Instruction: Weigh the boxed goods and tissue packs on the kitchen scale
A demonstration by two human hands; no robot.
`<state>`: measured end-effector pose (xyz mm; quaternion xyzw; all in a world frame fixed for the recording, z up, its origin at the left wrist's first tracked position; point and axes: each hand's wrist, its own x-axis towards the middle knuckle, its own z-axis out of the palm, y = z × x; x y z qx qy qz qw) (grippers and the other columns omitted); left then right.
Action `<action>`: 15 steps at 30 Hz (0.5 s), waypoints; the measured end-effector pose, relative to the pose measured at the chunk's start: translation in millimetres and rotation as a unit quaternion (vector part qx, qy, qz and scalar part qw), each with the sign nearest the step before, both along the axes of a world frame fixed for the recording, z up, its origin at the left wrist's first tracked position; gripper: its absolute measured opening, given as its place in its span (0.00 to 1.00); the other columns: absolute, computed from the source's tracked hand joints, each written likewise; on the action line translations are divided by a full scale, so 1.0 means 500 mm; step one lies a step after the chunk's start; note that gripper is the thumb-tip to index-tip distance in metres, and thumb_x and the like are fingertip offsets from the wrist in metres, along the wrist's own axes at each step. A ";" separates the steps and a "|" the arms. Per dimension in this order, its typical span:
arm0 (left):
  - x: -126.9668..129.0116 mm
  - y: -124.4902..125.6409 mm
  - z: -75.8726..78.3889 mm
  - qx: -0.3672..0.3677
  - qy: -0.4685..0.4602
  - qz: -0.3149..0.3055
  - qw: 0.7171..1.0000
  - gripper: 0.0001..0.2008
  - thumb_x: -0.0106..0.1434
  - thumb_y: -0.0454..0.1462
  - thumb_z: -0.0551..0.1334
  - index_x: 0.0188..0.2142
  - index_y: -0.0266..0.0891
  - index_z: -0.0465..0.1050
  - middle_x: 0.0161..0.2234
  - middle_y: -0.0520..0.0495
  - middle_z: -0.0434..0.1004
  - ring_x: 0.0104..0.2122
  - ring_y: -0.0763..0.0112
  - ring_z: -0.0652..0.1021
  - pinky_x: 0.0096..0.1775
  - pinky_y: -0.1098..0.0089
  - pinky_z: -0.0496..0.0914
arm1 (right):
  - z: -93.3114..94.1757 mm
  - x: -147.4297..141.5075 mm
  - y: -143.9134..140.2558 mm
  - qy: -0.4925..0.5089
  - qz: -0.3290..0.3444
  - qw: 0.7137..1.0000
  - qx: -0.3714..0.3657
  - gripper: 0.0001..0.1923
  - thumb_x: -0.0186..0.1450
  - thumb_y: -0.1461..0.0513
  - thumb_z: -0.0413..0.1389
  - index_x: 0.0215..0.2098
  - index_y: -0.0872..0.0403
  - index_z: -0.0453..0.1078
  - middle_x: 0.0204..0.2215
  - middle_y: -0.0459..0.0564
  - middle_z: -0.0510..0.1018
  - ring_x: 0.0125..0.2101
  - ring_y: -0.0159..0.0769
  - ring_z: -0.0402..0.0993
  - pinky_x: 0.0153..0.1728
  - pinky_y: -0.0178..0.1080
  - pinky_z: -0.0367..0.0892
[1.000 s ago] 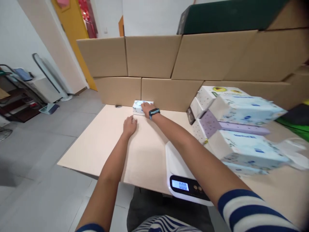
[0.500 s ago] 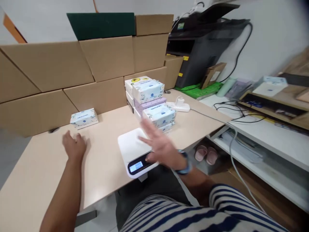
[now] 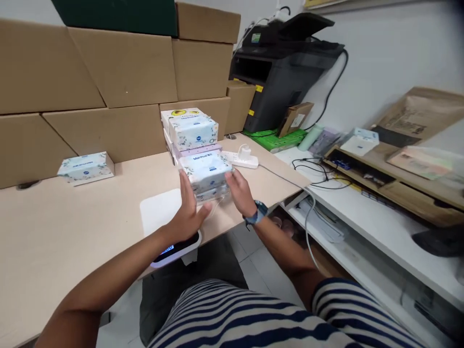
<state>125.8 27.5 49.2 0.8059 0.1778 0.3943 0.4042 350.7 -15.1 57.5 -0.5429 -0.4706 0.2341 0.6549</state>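
- In the left part of the frame, a tissue pack (image 3: 87, 169) lies alone on the table (image 3: 108, 212), against the cardboard. It stands well apart from both hands, so I see little danger for it.
- Left of the lower centre is the white scale (image 3: 159, 208). The left forearm passes above its front part and hides some of the display; if the arm sinks, it could press the scale and disturb the reading.
- At the centre is the left hand (image 3: 186, 217). Its fingers are stretched along the left side of the front tissue pack (image 3: 207, 169) and its thumb is spread away. With only flat fingers there, the pack could slip or turn.
- This front pack is in the middle of the frame, on top of another pack (image 3: 213, 193). If the hands press unevenly, the lower one could be dragged too. The taller pile (image 3: 194, 131) is just behind, and a push backwards could tip it.
- Right of the centre, the right hand (image 3: 239, 193) has its fingers by the pack's right side; whether it grips, I cannot tell. Too hard a squeeze could dent the soft wrapping.
- Behind this hand, the power strip (image 3: 242, 157) lies near; a wide swing could catch its cable (image 3: 286, 177).
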 end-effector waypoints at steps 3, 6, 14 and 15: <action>-0.077 -0.053 0.007 0.075 0.009 -0.013 0.997 0.53 0.75 0.61 0.57 0.79 0.57 0.15 0.80 0.58 0.07 0.80 0.48 0.23 0.79 0.42 0.27 | -0.024 -0.062 -0.072 -0.072 0.018 0.995 0.063 0.36 0.75 0.37 0.49 0.66 0.50 0.74 0.64 0.58 0.81 0.68 0.52 0.76 0.72 0.59 0.69; -0.174 -0.100 -0.011 0.009 -0.047 0.041 0.998 0.54 0.70 0.70 0.52 0.80 0.58 0.20 0.83 0.59 0.17 0.81 0.48 0.30 0.80 0.45 0.32 | -0.068 -0.112 -0.112 -0.186 0.056 0.972 0.133 0.35 0.77 0.41 0.51 0.76 0.45 0.64 0.70 0.55 0.76 0.72 0.51 0.72 0.77 0.63 0.59; -0.300 -0.145 -0.080 -0.184 0.022 0.071 0.980 0.47 0.71 0.70 0.41 0.80 0.60 0.25 0.83 0.60 0.25 0.82 0.49 0.34 0.81 0.45 0.36 | -0.183 -0.177 -0.098 -0.256 0.121 0.954 0.100 0.32 0.79 0.47 0.50 0.78 0.41 0.59 0.71 0.53 0.75 0.68 0.50 0.76 0.68 0.56 0.77; -0.299 -0.147 -0.077 -0.190 0.017 0.069 0.979 0.48 0.71 0.71 0.42 0.80 0.60 0.25 0.83 0.60 0.25 0.82 0.48 0.34 0.81 0.45 0.36 | -0.186 -0.176 -0.098 -0.274 0.106 0.950 0.106 0.33 0.78 0.48 0.53 0.79 0.41 0.58 0.70 0.53 0.76 0.68 0.51 0.76 0.68 0.58 0.76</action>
